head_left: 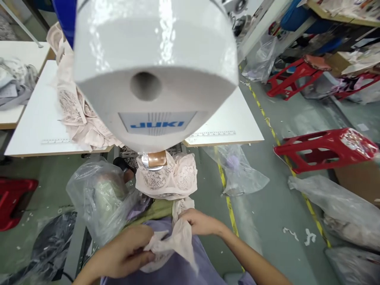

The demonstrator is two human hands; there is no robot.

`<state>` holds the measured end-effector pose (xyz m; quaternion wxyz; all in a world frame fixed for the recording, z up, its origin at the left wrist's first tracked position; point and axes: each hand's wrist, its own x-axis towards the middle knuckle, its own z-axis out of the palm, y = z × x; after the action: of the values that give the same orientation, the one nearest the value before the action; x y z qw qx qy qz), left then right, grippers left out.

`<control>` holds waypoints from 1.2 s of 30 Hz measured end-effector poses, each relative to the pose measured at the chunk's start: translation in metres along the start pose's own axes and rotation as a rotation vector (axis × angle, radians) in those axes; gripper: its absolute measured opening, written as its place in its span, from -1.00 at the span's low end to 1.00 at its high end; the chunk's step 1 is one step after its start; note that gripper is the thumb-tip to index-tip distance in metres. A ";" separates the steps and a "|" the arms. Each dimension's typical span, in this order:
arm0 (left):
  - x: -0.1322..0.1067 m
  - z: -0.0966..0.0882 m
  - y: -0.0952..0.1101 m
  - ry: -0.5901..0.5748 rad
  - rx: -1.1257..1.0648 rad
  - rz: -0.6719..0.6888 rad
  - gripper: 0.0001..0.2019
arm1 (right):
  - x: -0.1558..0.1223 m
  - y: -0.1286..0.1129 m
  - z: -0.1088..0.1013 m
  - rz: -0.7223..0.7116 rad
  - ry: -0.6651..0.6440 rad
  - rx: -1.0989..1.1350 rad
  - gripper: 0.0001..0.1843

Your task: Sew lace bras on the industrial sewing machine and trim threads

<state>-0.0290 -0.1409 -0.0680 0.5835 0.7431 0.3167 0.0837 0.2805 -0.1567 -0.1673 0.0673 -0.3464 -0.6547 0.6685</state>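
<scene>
A large white JUKI sewing machine head (154, 75) fills the top middle of the view. Under it lies a pale pink lace bra (169, 178), hanging from the machine's narrow bed. Low in the view, my left hand (124, 253) and my right hand (202, 222) both pinch a crumpled piece of pale pink fabric (173, 243) over my lap. The left hand's fingers curl round its lower left part. My right hand grips its upper edge.
A heap of pink lace pieces (77, 114) lies on the white table (32, 118) at left. Clear plastic bags (101, 198) sit on the floor at left and right. Red plastic stools (320, 148) stand at right. A yellow floor line (267, 118) runs diagonally.
</scene>
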 end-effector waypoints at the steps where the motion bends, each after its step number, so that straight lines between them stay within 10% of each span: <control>1: -0.002 -0.007 0.000 0.026 -0.051 -0.077 -0.82 | 0.000 -0.008 -0.003 -0.017 0.005 0.041 -0.65; 5: -0.002 -0.017 -0.017 0.289 0.153 -0.465 -0.74 | 0.002 -0.046 -0.011 -0.048 0.200 0.072 -0.58; 8: 0.008 -0.011 -0.014 0.558 0.481 -0.287 -0.63 | 0.008 -0.086 -0.016 -0.115 0.164 -0.019 -0.70; 11: 0.028 -0.011 0.011 0.302 0.397 0.100 -0.47 | 0.012 -0.127 -0.025 -0.191 -0.001 -0.140 -0.82; 15: 0.053 -0.034 0.038 -0.071 0.111 0.021 -0.67 | 0.014 -0.159 -0.040 -0.102 0.056 -0.348 -0.75; 20: 0.066 -0.058 0.042 0.113 0.184 -0.179 -0.73 | 0.028 -0.168 -0.065 -0.017 0.296 -0.368 -0.76; 27: 0.075 -0.097 0.065 0.240 0.301 -0.176 -0.60 | 0.048 -0.183 -0.104 -0.270 0.367 -0.259 -0.67; 31: 0.081 -0.126 0.063 0.343 0.230 -0.319 -0.61 | 0.058 -0.183 -0.121 -0.145 0.422 -0.270 -0.62; 36: 0.092 -0.140 0.041 0.558 0.331 -0.186 -0.72 | 0.073 -0.172 -0.137 -0.044 0.426 -0.195 -0.59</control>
<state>-0.0111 0.0205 -0.0100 0.3507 0.7443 0.5399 0.1778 0.2391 0.0197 -0.0222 0.1848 -0.4700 -0.6946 0.5123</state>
